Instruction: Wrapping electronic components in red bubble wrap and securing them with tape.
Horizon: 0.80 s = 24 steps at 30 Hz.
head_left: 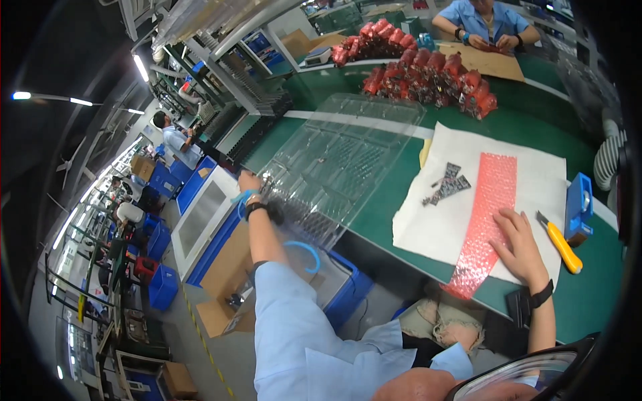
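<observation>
My left hand (250,183) is at the left edge of a large clear plastic tray (348,157) with moulded compartments; its fingers close on the rim, partly hidden. The tray lies over the green bench and its near corner juts past the bench edge. My right hand (518,242) rests flat, fingers stretched out, beside and partly on a strip of pink bubble wrap (493,200). Under the wrap is a white foam sheet (428,217). Left of the wrap, small dark circuit boards (453,186) lie on the sheet.
A yellow utility knife (564,247) and a blue tape dispenser (579,207) stand right of the sheet. Red-wrapped bundles (435,73) are piled at the back. Across the bench a co-worker (491,30) handles something small. An open cardboard box (231,281) sits below my left arm.
</observation>
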Motion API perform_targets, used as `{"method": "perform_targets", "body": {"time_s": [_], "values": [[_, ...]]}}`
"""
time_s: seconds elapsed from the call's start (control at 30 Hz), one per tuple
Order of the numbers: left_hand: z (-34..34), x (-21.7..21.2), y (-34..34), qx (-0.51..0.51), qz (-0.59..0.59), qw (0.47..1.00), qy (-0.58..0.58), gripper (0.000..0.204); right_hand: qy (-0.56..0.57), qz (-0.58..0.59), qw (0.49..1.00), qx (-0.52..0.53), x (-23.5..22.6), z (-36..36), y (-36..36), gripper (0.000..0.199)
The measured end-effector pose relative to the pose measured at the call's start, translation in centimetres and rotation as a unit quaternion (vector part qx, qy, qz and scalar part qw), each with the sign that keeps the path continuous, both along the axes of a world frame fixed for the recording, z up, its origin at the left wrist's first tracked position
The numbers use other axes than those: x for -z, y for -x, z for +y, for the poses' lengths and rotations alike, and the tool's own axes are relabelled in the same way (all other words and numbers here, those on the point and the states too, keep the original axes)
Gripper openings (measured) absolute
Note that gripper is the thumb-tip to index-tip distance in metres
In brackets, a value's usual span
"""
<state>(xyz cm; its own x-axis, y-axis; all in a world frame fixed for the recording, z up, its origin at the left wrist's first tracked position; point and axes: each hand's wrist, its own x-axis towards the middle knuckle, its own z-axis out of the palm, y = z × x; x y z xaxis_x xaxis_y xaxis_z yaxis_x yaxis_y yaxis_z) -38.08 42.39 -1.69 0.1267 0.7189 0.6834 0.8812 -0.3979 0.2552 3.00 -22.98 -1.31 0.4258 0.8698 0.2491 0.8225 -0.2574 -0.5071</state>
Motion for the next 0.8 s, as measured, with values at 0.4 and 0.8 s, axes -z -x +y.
{"method": "perform_targets", "body": {"time_s": [0.4,0.8], "values": [[1.1,-0.3,-3.3,0.034,0.128,0.923,0.361,0.046,0.014,0.04,0.999,0.025,-1.2,-0.3,0.7,0.046],[0.2,1.1,-2.8,0.169,0.149,0.947,0.228,0.081,-0.009,0.01,1.0,0.006,-0.1,-0.5,-0.4,0.048]]}}
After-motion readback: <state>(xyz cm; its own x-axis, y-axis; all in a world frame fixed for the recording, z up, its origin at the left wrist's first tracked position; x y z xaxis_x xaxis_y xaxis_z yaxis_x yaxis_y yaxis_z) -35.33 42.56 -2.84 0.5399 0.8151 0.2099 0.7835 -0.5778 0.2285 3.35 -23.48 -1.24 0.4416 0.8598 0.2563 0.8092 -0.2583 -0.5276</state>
